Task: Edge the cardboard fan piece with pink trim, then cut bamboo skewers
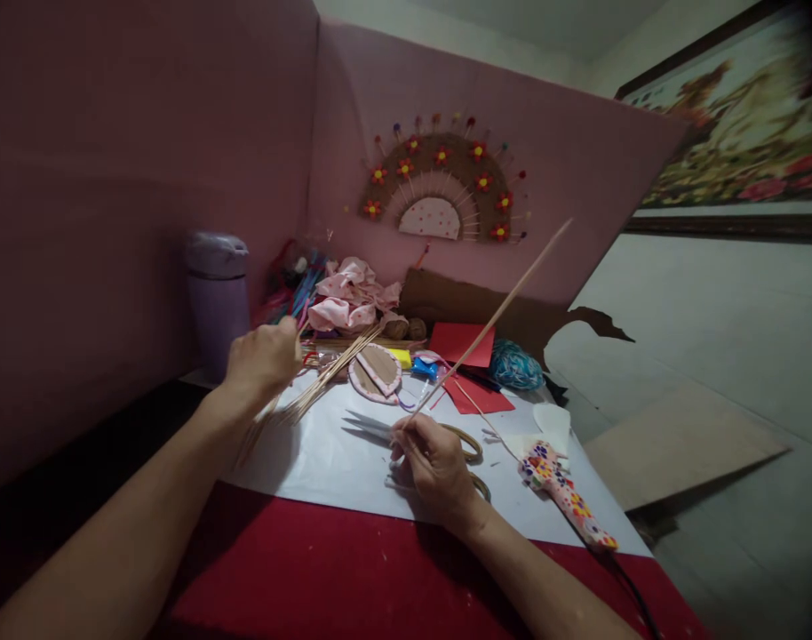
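A purple lidded tumbler (216, 293) is seen farthest left, standing beyond and to the left of the left hand (263, 360). That hand is closed in a fist around a bundle of thin wooden sticks (332, 373), which is held slanted, its upper ends fanned out toward the right and its lower ends showing below the wrist. Behind the fist, a heap of pink cloth (353, 298) is piled against the pink backboard (259, 133). Just past the tips of the bundle, a round pink and brown piece (376, 369) is laid on the white sheet (319, 462), which is spread over the red table cover (313, 569).

Between the two hands, the blades of a pair of scissors (370, 427) are seen flat on the sheet, with the handles partly covered by the right hand (433, 462). A single long stick (492, 316) is pinched between the thumb and fingers of that hand, its lower end at the fingertips and its length tilted up and to the right, well clear of the table.

A fan-shaped ornament with red flowers (439, 187) is fixed to the backboard above. Beyond the right hand, red paper (469, 347) and a ball of blue yarn (516, 364) are found. Just to the right of the right hand, a flower-patterned glue gun (566, 493) is laid on the sheet's edge. A framed picture (732, 116) is hung far right.
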A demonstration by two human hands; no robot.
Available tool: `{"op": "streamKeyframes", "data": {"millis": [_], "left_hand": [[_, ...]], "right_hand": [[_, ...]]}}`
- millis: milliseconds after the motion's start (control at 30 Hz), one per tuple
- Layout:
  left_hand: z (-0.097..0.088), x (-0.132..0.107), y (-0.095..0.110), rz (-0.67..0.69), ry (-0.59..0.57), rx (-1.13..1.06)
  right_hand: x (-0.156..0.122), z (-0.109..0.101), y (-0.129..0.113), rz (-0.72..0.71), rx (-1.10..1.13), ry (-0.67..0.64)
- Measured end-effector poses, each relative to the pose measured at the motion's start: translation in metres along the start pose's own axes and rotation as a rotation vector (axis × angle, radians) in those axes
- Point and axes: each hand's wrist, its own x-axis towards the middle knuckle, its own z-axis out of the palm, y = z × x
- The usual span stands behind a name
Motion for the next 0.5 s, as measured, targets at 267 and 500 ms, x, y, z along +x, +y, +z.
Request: {"op": "streamKeyframes", "data": {"millis": [267, 500], "left_hand": [[0.01, -0.036, 0.054, 0.32, -0.204, -1.269], [0.026, -0.048, 0.062, 0.304, -0.368, -1.321]], "right_hand": [[0.002, 0.005, -0.002, 0.027, 0.0, 0.04], [0.004, 0.01, -0.002, 0.008, -0.14, -0.058]]}}
